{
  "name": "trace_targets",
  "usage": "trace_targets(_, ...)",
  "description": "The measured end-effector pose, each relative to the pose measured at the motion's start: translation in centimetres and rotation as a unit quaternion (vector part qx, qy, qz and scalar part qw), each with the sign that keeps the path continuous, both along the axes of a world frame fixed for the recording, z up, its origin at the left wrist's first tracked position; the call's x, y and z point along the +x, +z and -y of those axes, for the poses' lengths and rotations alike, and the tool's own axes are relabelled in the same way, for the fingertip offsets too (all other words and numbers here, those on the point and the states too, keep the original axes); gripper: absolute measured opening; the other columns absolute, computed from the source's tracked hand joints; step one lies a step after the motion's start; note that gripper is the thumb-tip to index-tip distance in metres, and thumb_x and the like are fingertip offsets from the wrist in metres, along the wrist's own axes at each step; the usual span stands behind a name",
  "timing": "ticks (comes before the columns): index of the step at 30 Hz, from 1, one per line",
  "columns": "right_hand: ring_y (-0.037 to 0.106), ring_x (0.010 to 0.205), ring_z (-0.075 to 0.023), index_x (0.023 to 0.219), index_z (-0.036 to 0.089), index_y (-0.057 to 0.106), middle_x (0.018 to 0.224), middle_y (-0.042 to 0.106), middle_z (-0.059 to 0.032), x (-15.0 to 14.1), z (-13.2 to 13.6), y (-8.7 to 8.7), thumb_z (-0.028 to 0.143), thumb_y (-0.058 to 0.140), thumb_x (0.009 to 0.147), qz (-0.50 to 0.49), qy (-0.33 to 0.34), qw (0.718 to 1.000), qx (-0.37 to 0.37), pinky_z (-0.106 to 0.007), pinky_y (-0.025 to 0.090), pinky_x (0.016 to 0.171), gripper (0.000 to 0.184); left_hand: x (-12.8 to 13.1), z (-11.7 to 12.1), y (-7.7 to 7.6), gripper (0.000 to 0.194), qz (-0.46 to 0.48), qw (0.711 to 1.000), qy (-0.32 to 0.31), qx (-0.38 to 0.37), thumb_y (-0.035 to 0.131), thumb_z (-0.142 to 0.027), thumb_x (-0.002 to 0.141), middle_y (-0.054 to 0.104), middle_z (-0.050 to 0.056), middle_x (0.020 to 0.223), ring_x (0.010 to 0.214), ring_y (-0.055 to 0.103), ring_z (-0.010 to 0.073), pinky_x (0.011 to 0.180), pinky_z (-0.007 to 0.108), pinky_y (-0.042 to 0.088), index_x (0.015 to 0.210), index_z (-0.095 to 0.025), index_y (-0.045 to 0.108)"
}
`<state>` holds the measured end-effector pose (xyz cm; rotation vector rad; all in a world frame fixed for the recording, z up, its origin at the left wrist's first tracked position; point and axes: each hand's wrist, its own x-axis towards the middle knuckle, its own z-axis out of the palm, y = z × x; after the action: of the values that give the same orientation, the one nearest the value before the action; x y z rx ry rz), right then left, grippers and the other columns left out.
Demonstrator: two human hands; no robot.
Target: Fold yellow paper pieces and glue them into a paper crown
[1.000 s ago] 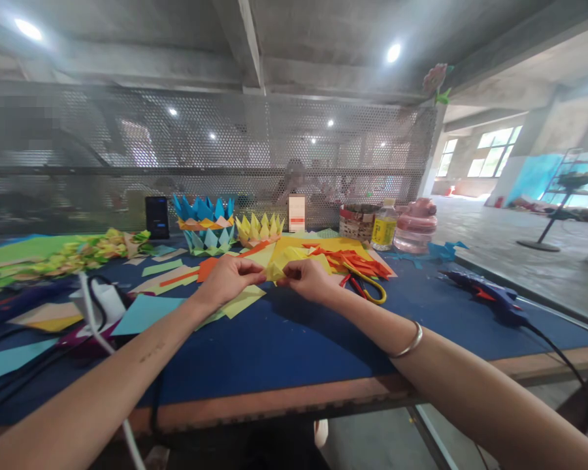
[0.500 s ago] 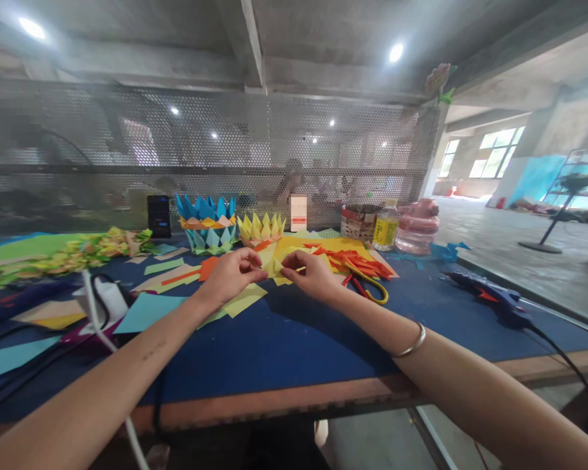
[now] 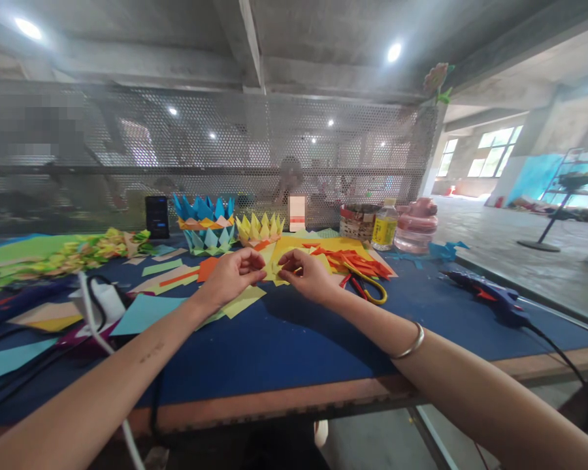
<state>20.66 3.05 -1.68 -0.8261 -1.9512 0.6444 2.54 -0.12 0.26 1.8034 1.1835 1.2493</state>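
Note:
My left hand (image 3: pixel 232 275) and my right hand (image 3: pixel 306 274) meet over the middle of the blue table (image 3: pixel 284 339). Both pinch a small folded piece of yellow paper (image 3: pixel 273 270) between fingers and thumbs, held just above the table. Loose yellow sheets (image 3: pixel 240 300) lie under the hands. A bangle (image 3: pixel 410 343) sits on my right forearm.
Red-and-yellow scissors (image 3: pixel 367 287) and orange paper scraps (image 3: pixel 353 260) lie right of my hands. Paper crowns, blue (image 3: pixel 204 225) and yellow (image 3: pixel 259 228), stand at the back. A bottle (image 3: pixel 383 225), a pink jar (image 3: pixel 415 227) and a glue gun (image 3: pixel 490 297) are at the right. A perforated screen (image 3: pixel 225 156) closes the back.
My hands have drawn closer together and lifted slightly, turning the yellow paper piece between the fingers. The rest of the table is unchanged.

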Motion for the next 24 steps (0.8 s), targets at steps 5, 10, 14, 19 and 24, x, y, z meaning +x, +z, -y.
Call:
trace_targets(5,0.060,0.068,-0.0109,0.088,0.017,0.056,0.075,0.063,-0.0004,-0.02,-0.23,-0.26,0.017,0.060,0.075,-0.002,0.003,1.000,0.005,-0.024,0.046,0.064,0.014,0.00,-0.02,0.03,0.035,-0.002,1.000,0.005,0.012,0.075,-0.033,0.057,0.063,0.000,0.075,0.066,0.065,0.0170,0.065,0.032,0.053,0.081,-0.018,0.055)
trace_targets(10,0.059,0.069,-0.0107,0.085,0.016,0.056,0.076,0.062,-0.0009,0.00,-0.21,-0.24,0.018,0.059,0.074,-0.004,0.006,1.000,0.005,-0.024,0.046,0.064,0.012,-0.02,-0.02,-0.03,0.032,-0.007,1.000,-0.001,0.010,0.075,-0.032,0.058,0.064,0.001,0.071,0.064,0.065,0.0174,0.063,0.030,0.052,0.080,-0.018,0.056)
trace_targets(14,0.057,0.067,-0.0103,0.079,0.016,0.056,0.075,0.061,-0.0007,0.01,-0.14,-0.15,0.019,0.059,0.074,0.003,0.017,1.000,0.016,-0.023,0.045,0.062,0.006,-0.03,0.02,0.03,0.027,-0.015,1.000,-0.009,0.006,0.075,-0.032,0.059,0.063,0.000,0.064,0.060,0.062,0.0156,0.059,0.027,0.049,0.072,-0.018,0.057)
trace_targets(19,0.055,0.066,-0.0094,0.078,0.016,0.057,0.072,0.060,0.0004,0.04,0.00,-0.08,0.020,0.057,0.074,0.002,0.017,1.000,0.024,-0.021,0.044,0.061,0.006,0.02,0.17,0.22,0.022,-0.017,1.000,-0.010,-0.003,0.072,-0.030,0.060,0.062,-0.001,0.062,0.059,0.060,0.0147,0.057,0.026,0.047,0.071,-0.018,0.058)
trace_targets(24,0.055,0.063,-0.0087,0.081,0.016,0.059,0.067,0.060,0.0021,0.03,0.39,0.20,0.016,0.057,0.072,-0.009,0.015,1.000,0.011,-0.020,0.042,0.059,0.008,0.17,0.39,0.29,0.014,0.020,0.999,-0.012,-0.023,0.070,-0.025,0.059,0.063,-0.001,0.062,0.060,0.060,0.0142,0.060,0.027,0.048,0.067,-0.018,0.062)
